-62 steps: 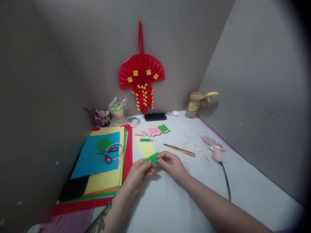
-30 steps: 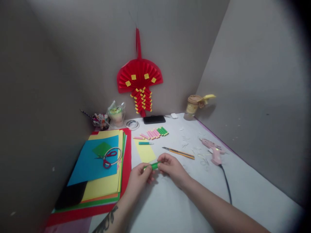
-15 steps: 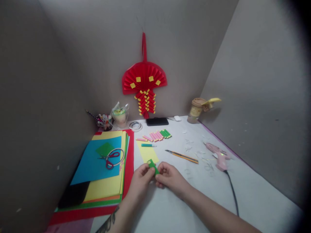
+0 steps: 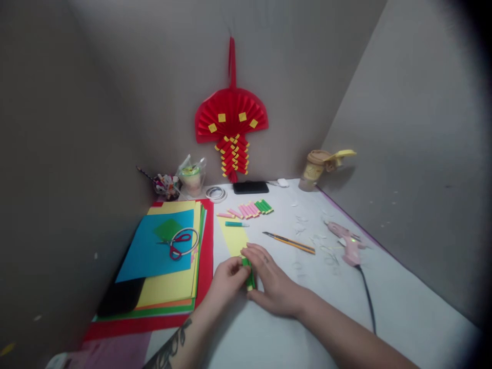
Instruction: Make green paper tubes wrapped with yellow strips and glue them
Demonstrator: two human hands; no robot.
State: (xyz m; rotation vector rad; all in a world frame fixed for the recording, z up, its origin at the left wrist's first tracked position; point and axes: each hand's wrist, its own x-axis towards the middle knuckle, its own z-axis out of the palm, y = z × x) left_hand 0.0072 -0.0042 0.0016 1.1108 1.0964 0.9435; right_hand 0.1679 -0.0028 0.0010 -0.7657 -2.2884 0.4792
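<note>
A small green paper roll with a pale yellow end [image 4: 250, 282] is held between my two hands, near the middle of the white table. My left hand [image 4: 229, 277] pinches its left side between thumb and curled fingers. Around the right side curves my right hand [image 4: 274, 282], fingertips at the upper end and thumb by the lower one. The fingers partly cover the roll. Just beyond lie a yellow paper strip [image 4: 235, 241], a teal capped pen or blade [image 4: 235, 224], pink paper rolls [image 4: 248, 210] and finished-looking green rolls [image 4: 263, 206].
An orange craft knife [image 4: 290, 242] and a pink glue gun [image 4: 348, 242] with its cord lie to the right, among glue scraps. Left is a stack of coloured paper [image 4: 169, 292] with red-handled scissors [image 4: 180, 246]. Tape rolls [image 4: 216, 193], a phone [image 4: 251, 188] and a cup [image 4: 312, 171] stand behind.
The green paper now shows as a narrow upright roll rather than a flatter, tilted piece. My right hand has gone from a pinch at its lower end to fingers stretched along its right side.
</note>
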